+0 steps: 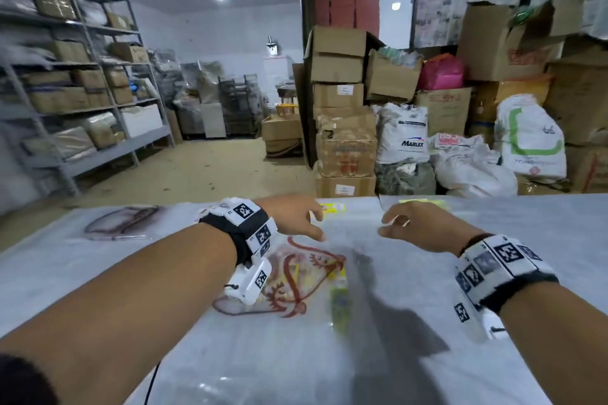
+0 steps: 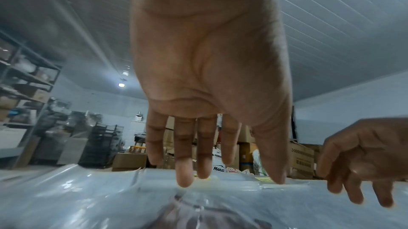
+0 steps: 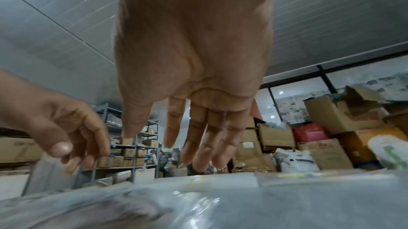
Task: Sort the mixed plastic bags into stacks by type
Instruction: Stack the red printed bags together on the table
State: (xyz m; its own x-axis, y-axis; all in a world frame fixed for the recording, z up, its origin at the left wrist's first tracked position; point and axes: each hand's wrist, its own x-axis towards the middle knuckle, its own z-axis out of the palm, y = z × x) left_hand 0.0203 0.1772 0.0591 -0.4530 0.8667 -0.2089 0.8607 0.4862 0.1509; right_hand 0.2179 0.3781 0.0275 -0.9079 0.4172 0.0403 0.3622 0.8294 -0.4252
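Note:
Clear plastic bags lie on the white table (image 1: 543,223). A pile of bags printed with a red pattern (image 1: 296,276) sits under my left wrist, and a bag with a yellow-green strip (image 1: 340,299) lies beside it. Another red-patterned bag (image 1: 121,222) lies at the far left. Two clear bags with yellow header strips (image 1: 332,207) (image 1: 424,204) rest at the far edge. My left hand (image 1: 296,217) (image 2: 207,171) hovers over the clear plastic with straight fingers, holding nothing. My right hand (image 1: 408,223) (image 3: 194,154) hovers just right of it, fingers loose and empty.
Beyond the table's far edge stand stacked cardboard boxes (image 1: 342,128) and white sacks (image 1: 401,135). Metal shelving (image 1: 82,82) with boxes lines the left wall. A black cable (image 1: 153,381) hangs near the front edge.

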